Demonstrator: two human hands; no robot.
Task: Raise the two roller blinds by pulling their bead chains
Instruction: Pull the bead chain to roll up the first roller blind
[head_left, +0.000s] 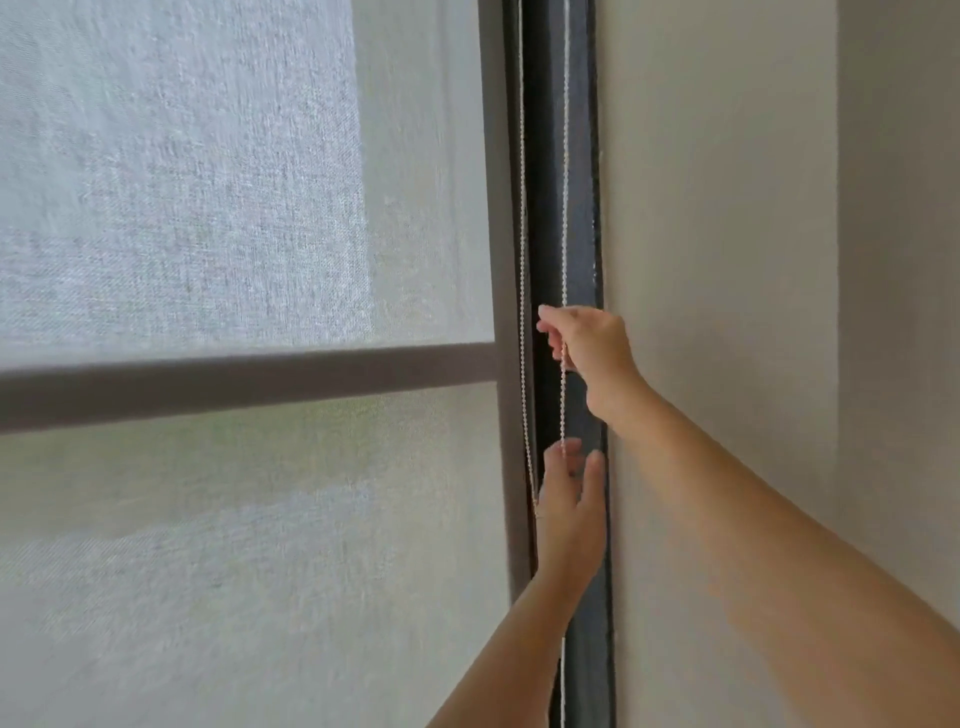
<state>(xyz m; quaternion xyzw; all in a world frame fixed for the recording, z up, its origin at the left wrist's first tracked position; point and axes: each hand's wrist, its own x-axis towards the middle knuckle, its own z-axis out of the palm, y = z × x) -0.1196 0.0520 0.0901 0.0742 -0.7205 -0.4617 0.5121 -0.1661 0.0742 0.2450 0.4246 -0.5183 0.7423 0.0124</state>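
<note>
A pale woven roller blind (234, 208) covers the window across the left of the head view. A white bead chain (564, 156) hangs in two strands along the dark window frame (582, 208). My right hand (592, 348) is closed on the right strand, about halfway up the frame. Below it my left hand (569, 509) reaches up with fingers spread around the same strand, which runs between thumb and fingers. The left strand (522, 260) hangs free beside the blind's edge.
A dark horizontal bar (249, 382) shows through the blind at mid height. A beige wall (727, 208) stands right of the frame, with a corner (837, 260) further right.
</note>
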